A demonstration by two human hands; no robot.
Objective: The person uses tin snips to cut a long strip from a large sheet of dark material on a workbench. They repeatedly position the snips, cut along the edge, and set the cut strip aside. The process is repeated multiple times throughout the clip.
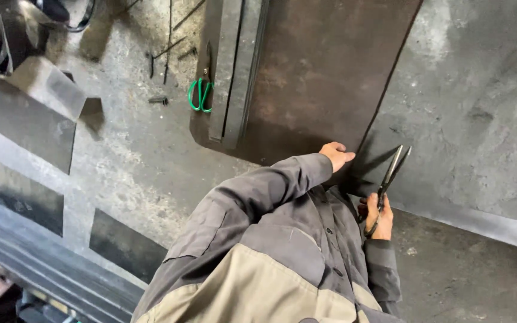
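Right hand, lower right of centre: I see fingers wrapped round the handles of the shears, blades slightly apart, pointing up-frame. Left hand, centre frame: fingers curled on the edge of the dark metal sheet. Green-handled scissors lie upper centre-left on the floor.
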